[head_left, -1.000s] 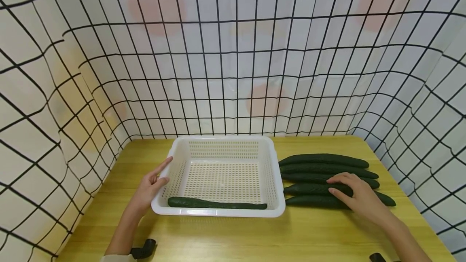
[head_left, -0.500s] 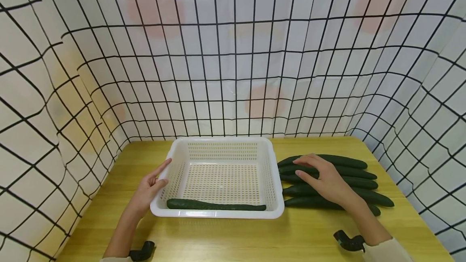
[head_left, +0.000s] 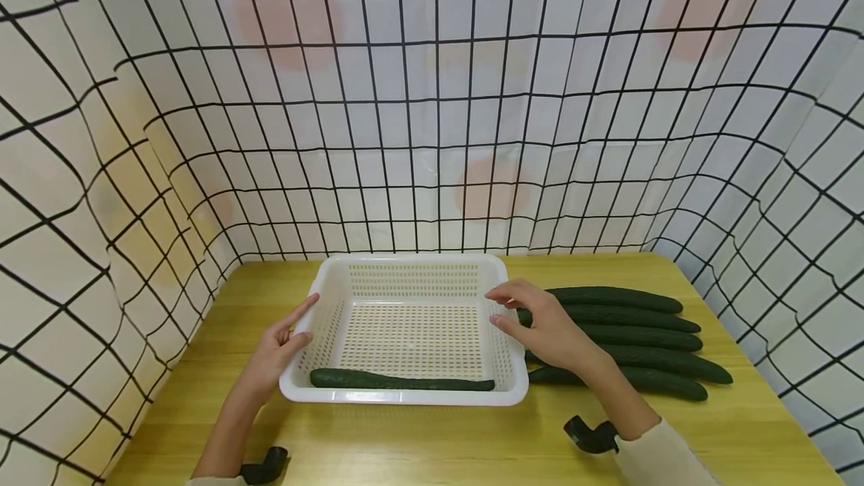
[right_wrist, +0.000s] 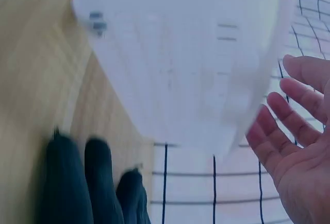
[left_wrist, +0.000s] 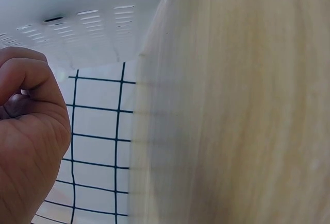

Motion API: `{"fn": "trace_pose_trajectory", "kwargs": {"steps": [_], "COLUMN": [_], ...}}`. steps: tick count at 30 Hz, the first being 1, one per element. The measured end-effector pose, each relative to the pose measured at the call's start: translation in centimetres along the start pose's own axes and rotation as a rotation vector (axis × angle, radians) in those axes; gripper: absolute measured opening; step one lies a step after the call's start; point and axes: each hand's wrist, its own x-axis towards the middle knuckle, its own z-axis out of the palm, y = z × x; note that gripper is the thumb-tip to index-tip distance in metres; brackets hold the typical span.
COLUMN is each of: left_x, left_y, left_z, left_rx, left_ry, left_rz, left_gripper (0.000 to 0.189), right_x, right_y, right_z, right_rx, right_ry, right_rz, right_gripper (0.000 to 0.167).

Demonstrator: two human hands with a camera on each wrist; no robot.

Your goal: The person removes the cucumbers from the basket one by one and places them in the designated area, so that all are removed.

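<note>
A white plastic basket (head_left: 405, 396) with slotted walls sits on the table, and one cucumber (head_left: 398, 379) lies along its near inner side. My left hand (head_left: 273, 355) grips the basket's left rim, thumb and forefinger on top; in the left wrist view its other fingers (left_wrist: 31, 77) are curled beside the wall. Over the right rim hovers my right hand (head_left: 543, 325), its fingers spread and loosely bent with nothing held. The right wrist view has this hand (right_wrist: 299, 126) beside the basket wall. Whether it touches the rim I cannot tell.
Several cucumbers (head_left: 648, 356) lie side by side on the wooden table (head_left: 432, 445) to the right of the basket, partly under my right arm. Fabric with a black grid (head_left: 432, 126) closes off the back and both sides.
My right hand has moved left, away from the cucumbers and over to the basket's right rim. The left hand, basket and cucumber inside it have stayed put.
</note>
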Motion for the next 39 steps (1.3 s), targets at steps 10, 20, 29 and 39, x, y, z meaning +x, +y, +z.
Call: {"fn": "trace_pose_trajectory", "kwargs": {"steps": [10,20,29,39], "left_x": [0.0,0.1,0.1,0.1], "left_y": [-0.1,0.0,-0.1,0.0], "left_z": [-0.1,-0.2,-0.1,0.0], "left_rx": [-0.004,0.012,0.010,0.008], "left_ry": [-0.009,0.004,0.006,0.010], "left_rz": [0.015,0.018,0.012,0.003], "left_gripper": [0.062,0.062,0.062,0.062], "right_x": [1.9,3.5,4.1,4.1], "right_y": [-2.3,-4.1,-4.5,-4.2], "right_z": [3.3,6.2,7.4,7.7], "right_rx": [0.135,0.135,0.056,0.037], "right_ry": [-0.120,-0.242,-0.403,-0.503], "right_rz": [-0.033,-0.058,-0.031,0.006], "right_gripper": [0.038,0.044,0.046,0.051]}}
